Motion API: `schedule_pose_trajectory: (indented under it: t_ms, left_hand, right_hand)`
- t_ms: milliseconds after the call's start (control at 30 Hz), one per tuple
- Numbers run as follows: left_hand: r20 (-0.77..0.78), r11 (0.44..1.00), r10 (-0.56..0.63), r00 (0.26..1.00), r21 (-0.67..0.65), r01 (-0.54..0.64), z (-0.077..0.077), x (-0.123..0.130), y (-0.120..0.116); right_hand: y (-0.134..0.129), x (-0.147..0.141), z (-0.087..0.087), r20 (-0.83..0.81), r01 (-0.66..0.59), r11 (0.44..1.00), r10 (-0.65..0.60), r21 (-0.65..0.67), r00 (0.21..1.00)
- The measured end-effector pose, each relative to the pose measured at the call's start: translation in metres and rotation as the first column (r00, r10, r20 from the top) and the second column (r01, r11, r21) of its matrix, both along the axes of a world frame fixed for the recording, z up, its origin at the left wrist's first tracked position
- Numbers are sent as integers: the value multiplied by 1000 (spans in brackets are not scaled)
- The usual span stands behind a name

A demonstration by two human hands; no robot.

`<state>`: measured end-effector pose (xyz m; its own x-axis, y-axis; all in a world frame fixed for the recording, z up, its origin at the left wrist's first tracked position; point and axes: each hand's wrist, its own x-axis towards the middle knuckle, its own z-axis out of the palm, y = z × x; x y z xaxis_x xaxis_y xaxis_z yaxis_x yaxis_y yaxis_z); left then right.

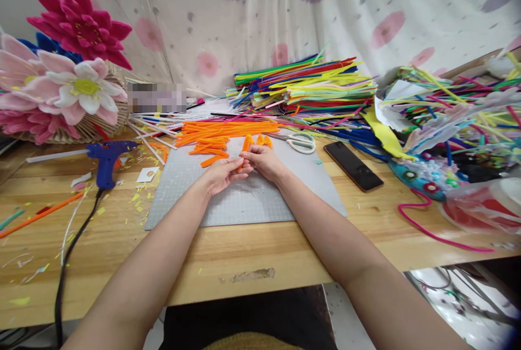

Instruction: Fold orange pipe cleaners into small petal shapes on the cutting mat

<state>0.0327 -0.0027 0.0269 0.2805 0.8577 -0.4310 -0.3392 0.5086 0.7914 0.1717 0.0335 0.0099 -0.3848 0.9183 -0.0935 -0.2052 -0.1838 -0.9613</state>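
Over the grey cutting mat, my left hand and my right hand meet with fingers closed around a bent orange pipe cleaner piece. Its upper end shows above the fingertips; its lower part is mostly covered by them. Just beyond my right hand lie small shaped orange pieces. Cut orange pipe cleaners sit to the left on the mat, with a longer orange bundle behind them. Scissors with pale handles rest at the mat's back right.
A blue glue gun and its black cord are at left, below fuzzy flowers. A phone lies right of the mat. Colourful pipe cleaner bundles are piled at the back. A plastic-wrapped tub stands far right.
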Motion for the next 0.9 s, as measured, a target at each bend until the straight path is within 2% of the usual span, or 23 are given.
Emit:
schedule_pose_trajectory:
  t_ms: [100,233,367,467,567,667,800,900]
  left_hand:
    - [42,999,44,998,-19,-44,0,2,0]
    - [81,998,27,996,-52,-23,-1,2,-1]
    - [88,999,6,996,-42,-2,-2,1,-1]
    - [59,1000,-17,998,-1,17,-1,2,-1]
    - [-38,994,1,999,113,3,-4,6,0]
    - [-239,951,141,961,303,-64,-11,8,0]
    - [-483,856,241,842,515,50,-23,5,1]
    - [-492,800,291,821,596,73,-26,2,1]
  right_hand:
    - [-1,2,2,-55,-105,993,102,-55,993]
    - [0,6,4,-132,-208,972,194,-105,972]
    - [1,6,4,-150,-212,973,197,-95,969]
    - [3,6,2,-110,-157,985,149,-73,983]
    - [5,6,-1,-57,-49,998,47,-43,997]
    - [10,7,-4,-43,31,999,-30,20,999]
    - [14,10,-7,-39,57,996,-55,63,998]
    - [14,12,-7,-19,34,997,-33,67,999]
